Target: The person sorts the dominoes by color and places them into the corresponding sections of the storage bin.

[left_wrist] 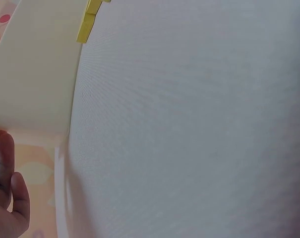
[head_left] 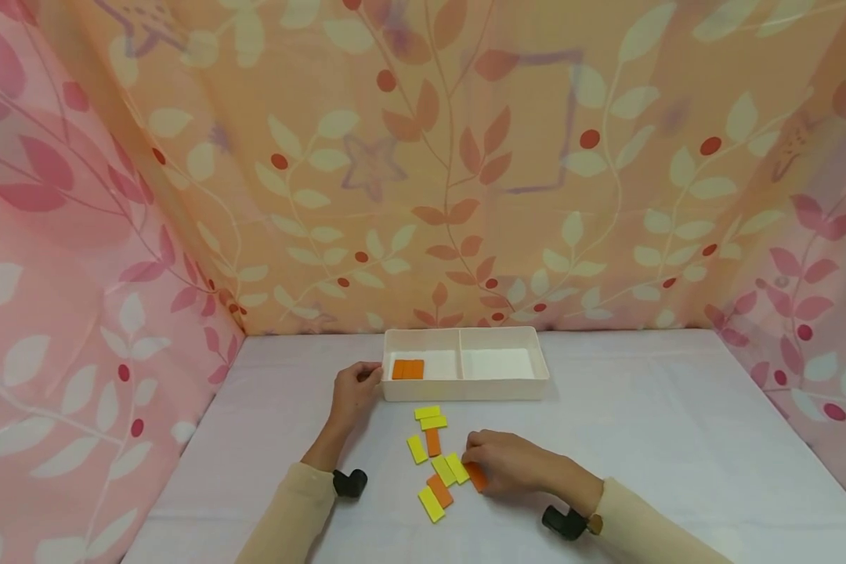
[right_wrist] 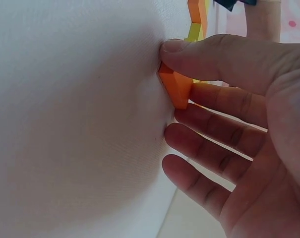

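Note:
My right hand [head_left: 515,462] pinches an orange tile [head_left: 476,478] between thumb and index finger, low at the tabletop. In the right wrist view that tile [right_wrist: 175,90] stands tilted, with the other fingers spread below it. My left hand [head_left: 353,398] touches the left end of a white two-compartment box [head_left: 465,390]; the left wrist view shows its fingertips [left_wrist: 6,146] against the box wall, the thumb apart. Orange tiles [head_left: 409,370] lie side by side in the left compartment. Just left of the right hand are yellow tiles [head_left: 457,468].
Between the hands lie several loose tiles, among them a yellow tile [head_left: 432,504], an orange tile [head_left: 433,442] and another orange tile [head_left: 440,491]. A white cloth [head_left: 648,423] covers the table. Patterned curtains [head_left: 451,157] stand behind the box and at both sides.

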Demonstrator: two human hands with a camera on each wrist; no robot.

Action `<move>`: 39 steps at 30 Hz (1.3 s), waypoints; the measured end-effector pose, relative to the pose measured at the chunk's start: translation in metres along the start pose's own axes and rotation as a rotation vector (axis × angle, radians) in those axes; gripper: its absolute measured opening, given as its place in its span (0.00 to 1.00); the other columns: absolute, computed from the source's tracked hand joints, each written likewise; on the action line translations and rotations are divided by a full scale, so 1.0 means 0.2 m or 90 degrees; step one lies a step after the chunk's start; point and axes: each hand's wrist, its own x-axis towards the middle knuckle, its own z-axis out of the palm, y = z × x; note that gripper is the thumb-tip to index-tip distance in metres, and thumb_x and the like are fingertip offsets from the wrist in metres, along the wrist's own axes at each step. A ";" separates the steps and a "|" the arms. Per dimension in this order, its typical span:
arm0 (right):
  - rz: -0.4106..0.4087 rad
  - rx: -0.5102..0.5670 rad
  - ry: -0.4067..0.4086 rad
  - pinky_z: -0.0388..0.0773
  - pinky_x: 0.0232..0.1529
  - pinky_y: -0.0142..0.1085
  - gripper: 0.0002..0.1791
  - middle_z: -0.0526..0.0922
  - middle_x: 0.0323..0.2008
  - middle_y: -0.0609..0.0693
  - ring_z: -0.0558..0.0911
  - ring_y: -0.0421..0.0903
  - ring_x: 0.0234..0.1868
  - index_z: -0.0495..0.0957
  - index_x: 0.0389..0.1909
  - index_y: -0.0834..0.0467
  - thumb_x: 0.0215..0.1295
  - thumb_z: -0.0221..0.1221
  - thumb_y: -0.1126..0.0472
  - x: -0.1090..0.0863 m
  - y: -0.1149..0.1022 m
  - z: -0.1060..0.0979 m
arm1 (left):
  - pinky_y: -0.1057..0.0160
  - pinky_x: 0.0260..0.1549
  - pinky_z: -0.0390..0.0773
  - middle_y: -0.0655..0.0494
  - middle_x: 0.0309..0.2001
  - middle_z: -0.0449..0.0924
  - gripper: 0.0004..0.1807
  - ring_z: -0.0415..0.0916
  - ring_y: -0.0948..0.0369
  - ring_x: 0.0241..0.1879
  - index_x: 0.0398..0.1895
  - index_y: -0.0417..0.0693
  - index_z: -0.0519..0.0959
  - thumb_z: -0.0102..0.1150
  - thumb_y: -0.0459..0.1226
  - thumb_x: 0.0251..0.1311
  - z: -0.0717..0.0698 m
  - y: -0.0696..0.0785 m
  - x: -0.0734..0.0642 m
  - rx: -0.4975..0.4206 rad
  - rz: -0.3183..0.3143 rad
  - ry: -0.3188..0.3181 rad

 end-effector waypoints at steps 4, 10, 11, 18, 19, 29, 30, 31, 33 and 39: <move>0.008 0.005 -0.008 0.77 0.45 0.30 0.19 0.77 0.41 0.41 0.72 0.34 0.40 0.83 0.47 0.51 0.52 0.70 0.57 0.01 0.00 -0.01 | 0.68 0.40 0.79 0.46 0.44 0.83 0.14 0.76 0.55 0.40 0.47 0.40 0.82 0.58 0.40 0.65 0.00 0.00 0.00 0.000 -0.004 -0.004; 0.012 0.022 -0.016 0.77 0.46 0.30 0.19 0.77 0.41 0.40 0.72 0.34 0.40 0.83 0.47 0.50 0.52 0.70 0.57 0.01 0.00 -0.01 | 0.65 0.42 0.79 0.47 0.44 0.83 0.15 0.76 0.55 0.41 0.48 0.40 0.82 0.58 0.40 0.66 0.00 0.00 0.00 0.001 -0.008 -0.011; 0.012 0.025 -0.015 0.77 0.46 0.30 0.19 0.77 0.41 0.40 0.71 0.34 0.40 0.83 0.47 0.50 0.52 0.70 0.57 0.00 0.00 -0.01 | 0.64 0.43 0.79 0.46 0.45 0.83 0.15 0.76 0.55 0.41 0.49 0.40 0.82 0.57 0.40 0.66 0.00 0.00 0.00 0.001 -0.007 -0.012; 0.017 0.036 -0.002 0.76 0.46 0.29 0.18 0.75 0.40 0.38 0.70 0.32 0.39 0.82 0.45 0.49 0.51 0.71 0.57 0.00 0.03 -0.01 | 0.62 0.45 0.80 0.47 0.45 0.83 0.15 0.76 0.55 0.41 0.48 0.42 0.82 0.58 0.41 0.66 -0.01 0.00 0.00 0.005 -0.012 -0.010; 0.020 0.036 -0.001 0.76 0.46 0.29 0.18 0.75 0.40 0.38 0.70 0.32 0.39 0.82 0.45 0.49 0.51 0.71 0.56 0.00 0.03 -0.01 | 0.63 0.45 0.80 0.47 0.45 0.83 0.15 0.76 0.55 0.41 0.49 0.41 0.82 0.58 0.41 0.66 -0.01 0.00 0.00 0.006 -0.010 -0.010; 0.037 0.044 -0.002 0.77 0.49 0.31 0.21 0.77 0.41 0.40 0.72 0.34 0.39 0.83 0.47 0.51 0.52 0.71 0.52 0.00 0.04 -0.06 | 0.67 0.41 0.80 0.46 0.45 0.83 0.15 0.76 0.55 0.41 0.49 0.39 0.82 0.58 0.39 0.66 0.00 0.01 0.00 0.003 -0.007 -0.005; 0.039 0.046 -0.002 0.77 0.50 0.32 0.21 0.77 0.41 0.40 0.72 0.34 0.40 0.83 0.47 0.51 0.52 0.71 0.52 0.00 0.04 -0.07 | 0.66 0.42 0.80 0.46 0.45 0.83 0.14 0.76 0.55 0.41 0.49 0.39 0.82 0.58 0.39 0.66 0.00 0.00 0.00 0.003 -0.006 -0.004; 0.041 0.048 -0.001 0.77 0.50 0.32 0.21 0.77 0.41 0.40 0.72 0.34 0.40 0.83 0.47 0.51 0.52 0.71 0.52 0.00 0.04 -0.08 | 0.66 0.42 0.80 0.46 0.45 0.83 0.14 0.76 0.55 0.41 0.48 0.39 0.82 0.58 0.39 0.66 0.00 0.01 0.00 0.004 -0.006 -0.004; 0.044 0.049 0.001 0.77 0.50 0.32 0.20 0.77 0.41 0.40 0.72 0.34 0.40 0.83 0.47 0.51 0.52 0.71 0.52 0.00 0.05 -0.09 | 0.64 0.43 0.80 0.46 0.45 0.83 0.14 0.76 0.56 0.41 0.48 0.40 0.82 0.58 0.39 0.65 0.00 0.01 -0.01 0.002 -0.009 -0.003; 0.052 0.068 0.011 0.78 0.49 0.33 0.20 0.77 0.42 0.41 0.73 0.35 0.41 0.82 0.48 0.52 0.53 0.70 0.52 -0.01 0.05 -0.14 | 0.64 0.44 0.80 0.46 0.45 0.83 0.14 0.76 0.55 0.41 0.48 0.40 0.82 0.58 0.40 0.66 -0.01 0.01 -0.01 0.002 -0.012 -0.003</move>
